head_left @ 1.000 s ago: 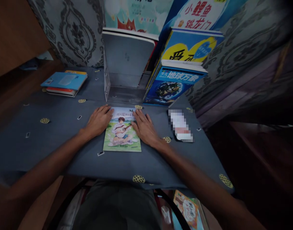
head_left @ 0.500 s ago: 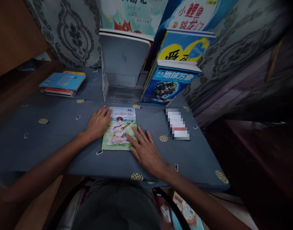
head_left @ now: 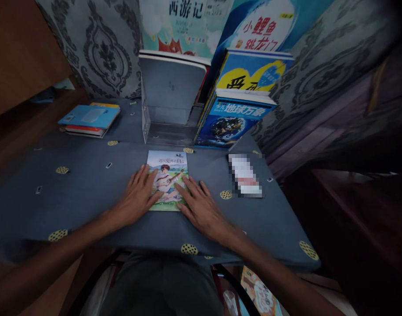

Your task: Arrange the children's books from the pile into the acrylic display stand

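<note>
Spread Out Flat, Side by Side

We have our left hand (head_left: 138, 196) and our right hand (head_left: 202, 210) spread wide on a thin book (head_left: 168, 181), one at each side. The book lies flat on the table (head_left: 89, 193), between our hands. Its cover shows someone with a guitar. Past our hands stands a clear rack (head_left: 170, 135) with big books (head_left: 225, 127). Right of our right hand lies a phone (head_left: 245, 175), its screen blurred. Well beyond our left hand is a small book pile (head_left: 91, 116).

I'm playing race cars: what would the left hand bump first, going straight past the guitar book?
Past the guitar book, the left hand would probably meet the clear bookstand, though depth is hard to judge.
</note>
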Available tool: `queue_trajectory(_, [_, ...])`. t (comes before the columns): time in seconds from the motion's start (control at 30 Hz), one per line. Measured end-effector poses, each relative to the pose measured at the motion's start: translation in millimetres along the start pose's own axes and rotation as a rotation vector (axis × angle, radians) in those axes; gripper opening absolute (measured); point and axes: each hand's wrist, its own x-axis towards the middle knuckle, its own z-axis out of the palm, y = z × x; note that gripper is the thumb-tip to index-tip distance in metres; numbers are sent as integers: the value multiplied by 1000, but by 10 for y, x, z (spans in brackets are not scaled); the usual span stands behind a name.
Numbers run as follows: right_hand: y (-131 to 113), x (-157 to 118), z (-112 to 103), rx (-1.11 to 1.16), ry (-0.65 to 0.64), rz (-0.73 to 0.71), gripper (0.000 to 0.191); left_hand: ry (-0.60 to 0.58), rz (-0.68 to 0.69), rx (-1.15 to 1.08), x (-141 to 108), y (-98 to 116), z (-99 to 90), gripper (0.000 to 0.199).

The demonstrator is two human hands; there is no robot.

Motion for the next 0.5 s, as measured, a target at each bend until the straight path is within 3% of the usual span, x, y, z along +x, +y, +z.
queue_trajectory(0.1, [22, 194, -38, 18, 8, 43, 56, -15, -67, 12, 118, -104, -3, 74])
queue_trajectory(0.33, [109, 764, -77, 43, 5, 160, 59, 3, -68, -9, 248, -149, 11, 68])
queue_trajectory(0.5, [149, 868, 35, 72, 116, 211, 55, 114, -64, -373, 338, -227, -71, 65])
